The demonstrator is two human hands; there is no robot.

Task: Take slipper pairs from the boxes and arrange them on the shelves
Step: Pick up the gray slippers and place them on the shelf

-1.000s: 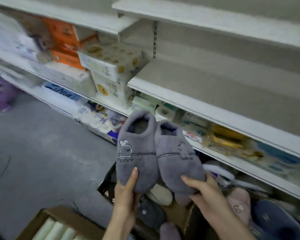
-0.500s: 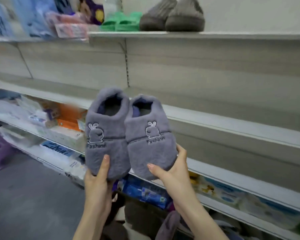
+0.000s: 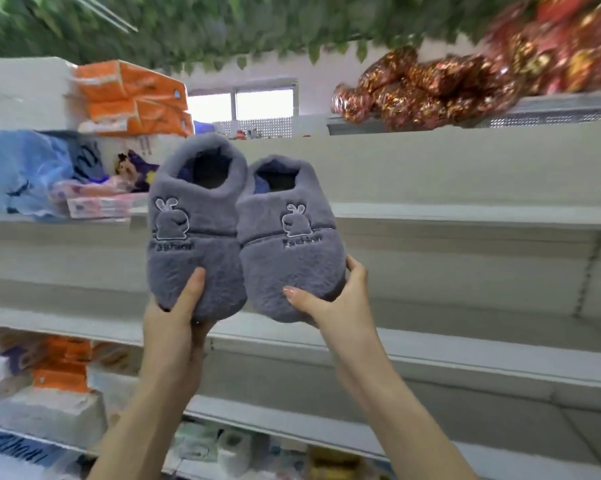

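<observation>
Slippers held up before the shelves, one in each grip.

Two grey plush slippers are held side by side and touching, toes down and openings up, each stitched with a white rabbit outline. The left slipper [image 3: 195, 244] is grasped at the toe by the left grip [image 3: 174, 327], with the thumb laid on the upper and the fingers hidden beneath. The right slipper [image 3: 288, 258] is grasped at the toe by the right grip [image 3: 330, 306], with the thumb on the upper and the fingers wrapped round the outer edge. The pair is seen in the air in front of the pale shelves [image 3: 465, 216], resting on none of them. Orange packs [image 3: 132, 98] and a blue bag [image 3: 22, 171] are seen on the left. Foil-wrapped red and gold bundles [image 3: 430, 88] are piled on the top shelf at right, under green foliage [image 3: 223, 26].
</observation>
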